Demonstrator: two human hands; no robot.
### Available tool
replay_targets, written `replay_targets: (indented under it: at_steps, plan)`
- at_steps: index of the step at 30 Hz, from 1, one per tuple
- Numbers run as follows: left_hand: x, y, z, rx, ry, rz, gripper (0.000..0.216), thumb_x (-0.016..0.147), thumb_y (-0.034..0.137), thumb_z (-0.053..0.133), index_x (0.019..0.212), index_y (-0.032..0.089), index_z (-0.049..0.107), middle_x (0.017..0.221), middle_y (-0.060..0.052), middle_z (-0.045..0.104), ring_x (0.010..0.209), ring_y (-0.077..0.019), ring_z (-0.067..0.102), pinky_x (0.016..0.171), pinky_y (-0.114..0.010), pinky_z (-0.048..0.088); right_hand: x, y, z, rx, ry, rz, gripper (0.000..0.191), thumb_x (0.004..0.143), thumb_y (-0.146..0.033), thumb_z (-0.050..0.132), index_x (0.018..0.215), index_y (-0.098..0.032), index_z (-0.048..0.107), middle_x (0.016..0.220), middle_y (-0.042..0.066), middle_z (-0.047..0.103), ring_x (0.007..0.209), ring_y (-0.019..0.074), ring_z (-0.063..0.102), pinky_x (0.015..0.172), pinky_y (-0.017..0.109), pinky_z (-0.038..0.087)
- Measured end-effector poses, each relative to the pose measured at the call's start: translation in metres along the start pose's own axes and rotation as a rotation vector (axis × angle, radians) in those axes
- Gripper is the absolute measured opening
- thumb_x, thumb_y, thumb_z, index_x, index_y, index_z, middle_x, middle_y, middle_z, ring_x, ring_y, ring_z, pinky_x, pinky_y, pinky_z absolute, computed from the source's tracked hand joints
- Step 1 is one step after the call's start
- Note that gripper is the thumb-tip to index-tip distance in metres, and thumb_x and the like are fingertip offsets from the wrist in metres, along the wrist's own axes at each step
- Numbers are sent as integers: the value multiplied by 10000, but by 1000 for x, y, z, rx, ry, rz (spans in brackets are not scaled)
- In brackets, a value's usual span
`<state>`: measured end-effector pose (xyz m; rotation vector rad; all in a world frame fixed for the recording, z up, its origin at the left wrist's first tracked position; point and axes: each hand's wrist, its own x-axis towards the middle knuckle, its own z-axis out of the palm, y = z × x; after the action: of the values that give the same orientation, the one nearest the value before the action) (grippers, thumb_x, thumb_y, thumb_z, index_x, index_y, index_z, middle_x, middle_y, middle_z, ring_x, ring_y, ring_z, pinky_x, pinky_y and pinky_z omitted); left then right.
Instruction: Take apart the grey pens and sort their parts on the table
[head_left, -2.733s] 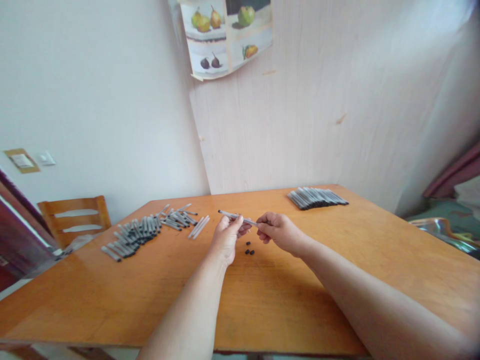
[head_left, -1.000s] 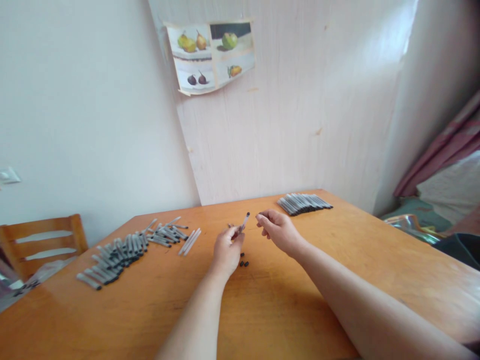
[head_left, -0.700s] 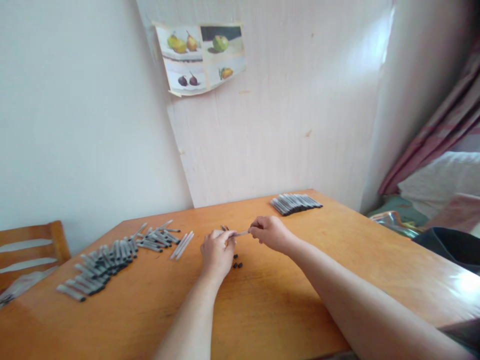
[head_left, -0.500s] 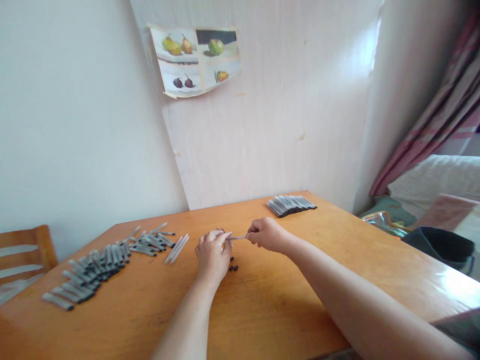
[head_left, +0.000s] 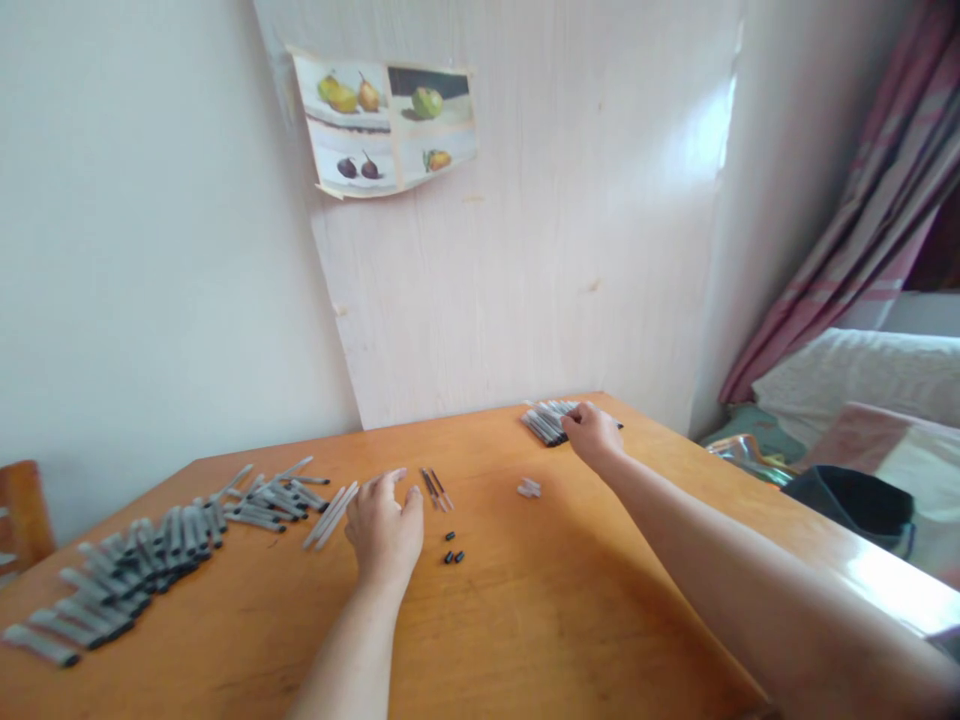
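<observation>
My left hand (head_left: pixel 386 525) hovers low over the table with thumb and fingers apart, holding nothing. Beside its fingers lie several pale, slim pen barrels (head_left: pixel 324 527). To its right are thin pen refills (head_left: pixel 435 488) with dark and light ends. Nearer me sit three small black end plugs (head_left: pixel 449 557). At the far right, my right hand (head_left: pixel 592 432) reaches over a neat row of pens (head_left: pixel 541 424) with black ends, partly covering it. Its fingers are curled closed; whatever they hold is hidden. Small clear caps (head_left: pixel 529 488) lie left of the right forearm.
A long, loose heap of grey, black-ended pens (head_left: pixel 142 560) covers the left of the wooden table (head_left: pixel 480 640). A wall (head_left: pixel 480 320) with a fruit poster (head_left: pixel 386 120) rises behind. Off the right edge stands a dark bin (head_left: pixel 855 505); a wooden chair (head_left: pixel 26 510) is at left.
My right hand has moved away from the left, out to the far row of pens. My left hand has opened and shifted left, uncovering the refills on the table. The view has shifted slightly.
</observation>
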<state>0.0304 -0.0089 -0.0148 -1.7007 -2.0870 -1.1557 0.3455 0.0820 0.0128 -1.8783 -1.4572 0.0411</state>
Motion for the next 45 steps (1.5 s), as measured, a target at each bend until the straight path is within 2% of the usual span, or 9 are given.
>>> replay_targets:
  at_steps: [7,20,27,45]
  plan:
    - [3,-3,1,18,-11,-6,305,821,359,486,1038,221,649,1117,-92,636,1094,-286,519,954,-413,385,11,13,13,-146,-23,55,313,871,-417,450,921,-218,687,934,93,699,880,214,620,658,269,390]
    - [5,-8,4,22,-13,-11,266,811,348,492,987,233,655,1084,-70,648,1089,-276,527,963,-402,386,17,23,36,-200,-46,57,330,892,-418,398,947,-224,659,1003,91,689,926,232,627,687,297,410]
    - [6,-10,4,21,-17,-17,252,805,361,496,957,246,660,1090,-70,647,1097,-281,523,960,-410,382,16,23,39,-217,-85,72,310,885,-404,427,989,-236,667,1040,92,683,966,227,623,733,300,433]
    - [11,-17,5,33,-16,-11,273,801,367,495,967,234,667,1069,-76,663,1073,-271,555,948,-393,400,16,26,42,-232,-136,79,314,869,-379,450,1005,-235,693,1035,102,692,949,237,641,731,307,452]
